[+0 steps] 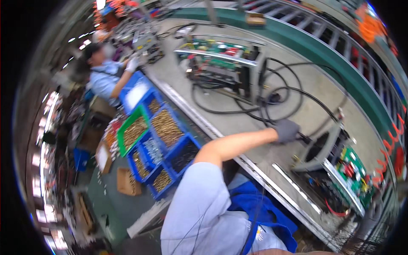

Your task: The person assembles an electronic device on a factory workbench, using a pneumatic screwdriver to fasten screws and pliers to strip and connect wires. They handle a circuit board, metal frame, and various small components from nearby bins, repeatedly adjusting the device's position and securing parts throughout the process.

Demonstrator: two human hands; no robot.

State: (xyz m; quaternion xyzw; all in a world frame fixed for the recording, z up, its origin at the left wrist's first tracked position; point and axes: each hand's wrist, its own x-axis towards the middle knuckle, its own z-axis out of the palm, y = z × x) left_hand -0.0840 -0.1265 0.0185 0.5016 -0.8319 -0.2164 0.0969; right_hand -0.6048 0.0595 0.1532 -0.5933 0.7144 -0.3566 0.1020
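My left hand [287, 131], in a dark grey glove, reaches over the bench with its fingers closed. It appears to hold a thick black cable [303, 138], a short piece of which shows at the glove's right side; the fingertips are blurred. Just right of the hand sits an open machine unit [316, 148] with a pale end panel, a metal rail and a green circuit board [352, 163]. Beyond the hand, loops of black cable [297, 91] lie beside a second open unit [221, 63] of similar build. My right hand is out of sight.
Blue bins [182, 159] and a green bin [135, 129] of small metal parts stand at the left, along the bench's metal edge [191, 108]. A co-worker [104, 76] works at the far left. A roller conveyor [323, 32] runs behind; a coiled orange hose [389, 148] hangs right.
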